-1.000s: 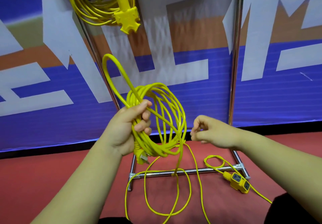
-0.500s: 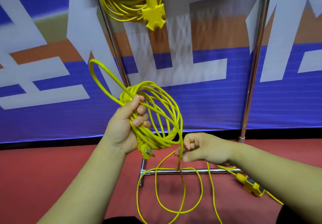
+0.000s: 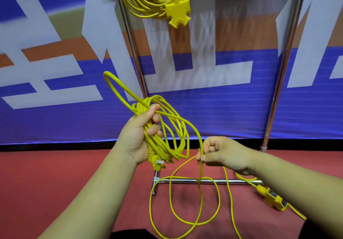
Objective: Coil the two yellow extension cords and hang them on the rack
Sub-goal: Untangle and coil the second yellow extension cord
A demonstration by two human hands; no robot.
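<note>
Left grip (image 3: 138, 136) clenches around a half-wound cord coil (image 3: 172, 127), held in front of the rack (image 3: 183, 181) and low between its two posts. The plug (image 3: 157, 164) pokes out under the palm. Right grip (image 3: 222, 153) pinches the loose strand (image 3: 201, 172) just beside the coil. Below, that strand loops over the red floor (image 3: 55, 183) and across the rack's base bar to a socket block (image 3: 274, 199) near the right post. A second coiled cord (image 3: 146, 2) hangs at the rack's top.
</note>
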